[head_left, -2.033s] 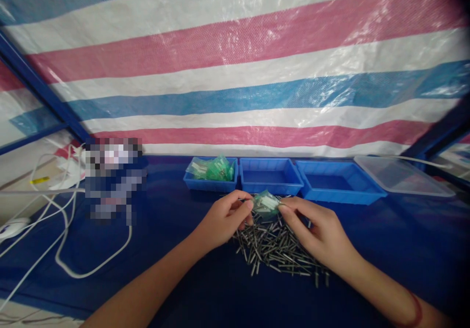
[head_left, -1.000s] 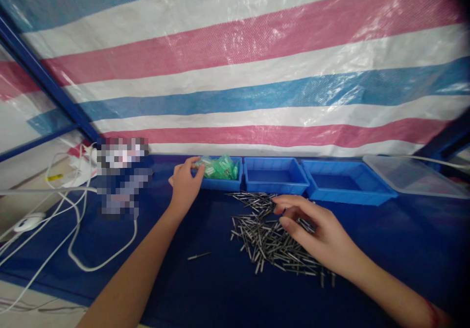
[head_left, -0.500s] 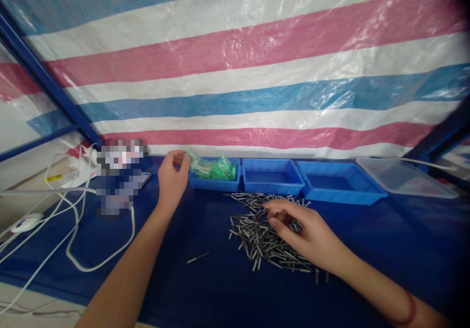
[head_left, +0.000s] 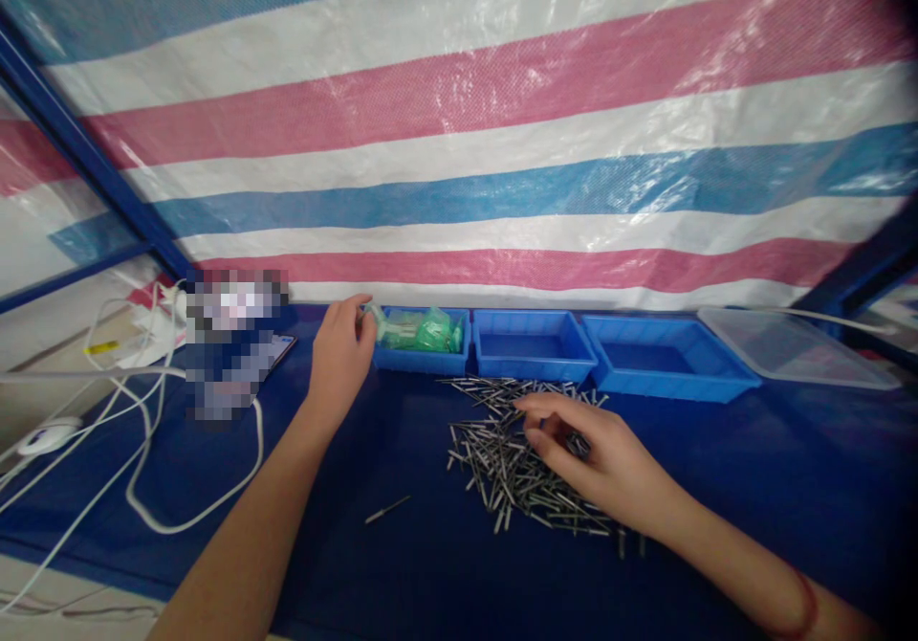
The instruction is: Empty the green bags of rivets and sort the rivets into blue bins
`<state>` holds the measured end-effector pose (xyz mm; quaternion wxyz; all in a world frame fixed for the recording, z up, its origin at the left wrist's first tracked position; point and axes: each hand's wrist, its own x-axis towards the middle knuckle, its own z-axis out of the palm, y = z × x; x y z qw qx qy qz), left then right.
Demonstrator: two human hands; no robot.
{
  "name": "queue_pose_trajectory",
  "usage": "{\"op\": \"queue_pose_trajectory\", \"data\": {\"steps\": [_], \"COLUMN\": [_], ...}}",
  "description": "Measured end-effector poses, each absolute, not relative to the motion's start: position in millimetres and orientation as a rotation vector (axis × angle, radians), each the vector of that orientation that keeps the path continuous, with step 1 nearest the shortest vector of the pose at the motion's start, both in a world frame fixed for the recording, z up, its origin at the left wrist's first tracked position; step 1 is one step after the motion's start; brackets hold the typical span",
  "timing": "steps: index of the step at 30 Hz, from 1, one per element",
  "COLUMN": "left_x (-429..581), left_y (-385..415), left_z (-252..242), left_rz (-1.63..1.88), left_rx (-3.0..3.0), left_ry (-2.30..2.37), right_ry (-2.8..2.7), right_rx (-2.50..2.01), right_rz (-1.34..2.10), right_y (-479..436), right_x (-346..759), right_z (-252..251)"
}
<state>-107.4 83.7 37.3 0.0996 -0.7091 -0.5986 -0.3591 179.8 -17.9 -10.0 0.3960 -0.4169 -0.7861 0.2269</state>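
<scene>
My left hand (head_left: 340, 354) reaches to the left end of a small blue bin (head_left: 422, 359) and pinches the corner of a small clear-green plastic bag (head_left: 383, 320) lying among other green bags (head_left: 428, 328) in it. My right hand (head_left: 595, 454) rests on a pile of thin metal pins (head_left: 516, 459) on the dark blue table (head_left: 402, 574), its fingers curled and pinched among the pins. What the fingertips hold is too small to make out. One pin (head_left: 387, 509) lies apart to the left of the pile.
Two more blue bins (head_left: 532, 365) (head_left: 666, 378) stand in a row to the right, then a clear plastic lid (head_left: 796, 349). White cables (head_left: 143, 469) and a blurred object (head_left: 233, 340) lie at the left. A striped tarp (head_left: 459, 124) hangs behind.
My left hand carried a filled green bag from the pile to the left bin and now holds a bag's corner there. My right hand dropped onto the pins.
</scene>
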Motion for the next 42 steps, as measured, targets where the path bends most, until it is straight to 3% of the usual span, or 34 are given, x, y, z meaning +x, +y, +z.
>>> {"op": "queue_pose_trajectory", "data": {"steps": [10, 22, 27, 31, 35, 42], "left_x": [-100.9, -94.2, -95.2, -105.5, -109.6, -69.3], "left_y": [88.4, 79.2, 27.8, -26.3, -38.1, -11.5], "left_z": [21.2, 29.0, 40.7, 18.9, -8.1, -12.6], "left_rz": [-0.657, -0.557, -0.621, -0.26, -0.123, -0.209], "left_rx": [-2.212, -2.153, -2.48, -2.793, -2.812, -2.92], "left_ry": [-1.716, -1.838, -1.643, -1.541, -1.522, -1.33], "right_ry": [-2.003, -2.038, -2.14, -2.334, -2.412, -2.329], "right_rx": [-1.067, -1.069, -1.066, -1.077, -1.248, -1.573], "right_rz": [0.587, 0.567, 0.326, 0.136, 0.014, 0.031], "right_y": [-18.2, -19.1, -19.0, -27.7, -49.0, -64.6], "right_x": [178.5, 177.3, 180.0, 199.7, 235.7, 260.4], "right_z": [-11.6, -13.8, -1.8, 7.2, -9.9, -43.2]}}
